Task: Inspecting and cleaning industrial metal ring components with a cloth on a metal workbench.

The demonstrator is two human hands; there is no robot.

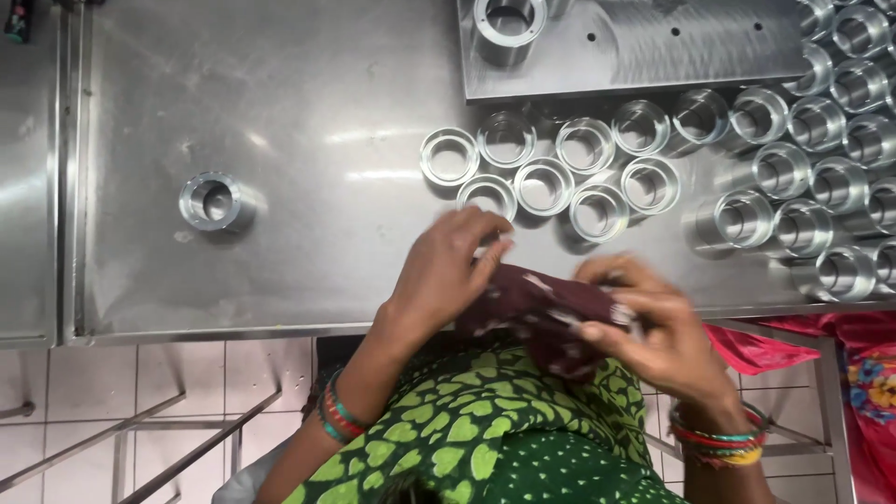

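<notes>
My left hand and my right hand hold a dark maroon patterned cloth between them at the near edge of a steel table. The cloth is bunched, and whatever it wraps is hidden. Just beyond my fingers stands a cluster of shiny metal rings, upright with their bores facing up. One lone metal ring sits apart at the left of the table.
Several larger metal sleeves crowd the right side of the table. A thick steel plate with drilled holes lies at the back, carrying one ring. Red cloth hangs at the right, below the table edge.
</notes>
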